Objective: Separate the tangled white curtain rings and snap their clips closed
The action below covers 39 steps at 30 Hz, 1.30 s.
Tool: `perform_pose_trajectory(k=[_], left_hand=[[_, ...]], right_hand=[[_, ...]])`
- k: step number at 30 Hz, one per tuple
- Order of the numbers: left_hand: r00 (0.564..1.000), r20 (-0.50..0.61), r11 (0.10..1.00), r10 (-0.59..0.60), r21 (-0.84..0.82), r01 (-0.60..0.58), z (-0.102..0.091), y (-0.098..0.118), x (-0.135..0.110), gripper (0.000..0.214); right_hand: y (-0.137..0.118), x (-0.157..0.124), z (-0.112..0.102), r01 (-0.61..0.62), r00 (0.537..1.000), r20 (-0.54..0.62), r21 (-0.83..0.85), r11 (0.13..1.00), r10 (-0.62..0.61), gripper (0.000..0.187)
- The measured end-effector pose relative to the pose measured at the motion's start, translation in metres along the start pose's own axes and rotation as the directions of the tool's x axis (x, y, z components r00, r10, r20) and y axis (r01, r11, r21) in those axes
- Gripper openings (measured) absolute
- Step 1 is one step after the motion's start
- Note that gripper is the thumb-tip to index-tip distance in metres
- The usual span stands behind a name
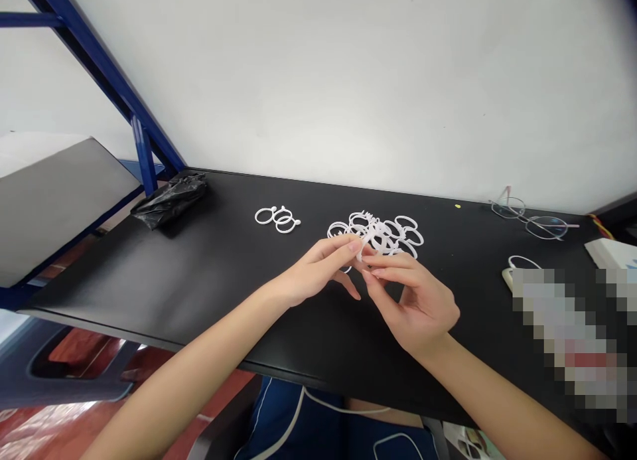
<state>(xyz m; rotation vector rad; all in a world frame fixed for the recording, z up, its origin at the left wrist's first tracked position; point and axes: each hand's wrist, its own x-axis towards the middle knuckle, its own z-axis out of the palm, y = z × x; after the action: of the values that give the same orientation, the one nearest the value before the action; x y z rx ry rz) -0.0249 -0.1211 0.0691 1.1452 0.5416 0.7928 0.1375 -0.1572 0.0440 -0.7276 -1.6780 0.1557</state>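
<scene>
Between my two hands is a small white plastic ring, partly covered by the fingers. My left hand pinches it between thumb and fingers from the left. From the right, the thumb and fingertips of my right hand close on its lower edge. Just behind the fingers lies a loose heap of white rings, open hoops with small clasp-like ends, partly hidden by my hands. Farther left, a small group of three white rings, each with a round knob, rests on the black table.
A crumpled black plastic bag lies at the table's back left, beside a blue metal frame. Eyeglasses sit at the back right. A blurred-out object and a white box are at the right. A white wall rises behind.
</scene>
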Motion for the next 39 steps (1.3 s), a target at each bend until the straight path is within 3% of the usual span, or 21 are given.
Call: perform_pose_trajectory(k=[8,11,17,25,29,33,39], left_hand=[[1.000,0.019,0.996,-0.011,-0.092,0.012,-0.004,-0.001,0.000,0.042],[1.000,0.025,0.995,-0.006,-0.099,0.009,-0.005,-0.001,0.000,0.042],[0.999,0.027,0.996,-0.028,-0.080,0.030,-0.006,0.000,0.001,0.045],[0.999,-0.027,0.999,0.041,0.019,-0.041,-0.005,-0.003,0.002,0.046],[0.985,-0.059,0.981,0.162,0.120,-0.154,0.000,-0.006,-0.001,0.045],[0.929,-0.081,0.886,0.362,0.339,-0.316,0.001,-0.014,-0.008,0.044],[0.901,-0.050,0.808,0.432,0.465,-0.362,0.000,-0.019,-0.011,0.042]], right_hand=[[0.002,0.000,-0.001,-0.114,0.971,-0.213,-0.009,0.993,0.109,0.025],[0.003,0.001,-0.003,-0.133,0.977,-0.170,0.000,0.991,0.131,0.027],[-0.001,0.001,-0.005,-0.010,1.000,0.028,-0.033,0.999,0.011,0.035],[0.001,0.000,-0.003,-0.011,1.000,-0.003,-0.084,0.996,0.011,0.022],[0.001,-0.001,-0.003,-0.014,1.000,-0.023,-0.045,0.999,0.013,0.020],[0.001,-0.005,-0.003,-0.050,0.999,-0.016,0.016,0.999,0.050,0.021],[0.001,-0.007,-0.002,-0.059,0.998,0.034,0.059,0.996,0.057,0.019]])
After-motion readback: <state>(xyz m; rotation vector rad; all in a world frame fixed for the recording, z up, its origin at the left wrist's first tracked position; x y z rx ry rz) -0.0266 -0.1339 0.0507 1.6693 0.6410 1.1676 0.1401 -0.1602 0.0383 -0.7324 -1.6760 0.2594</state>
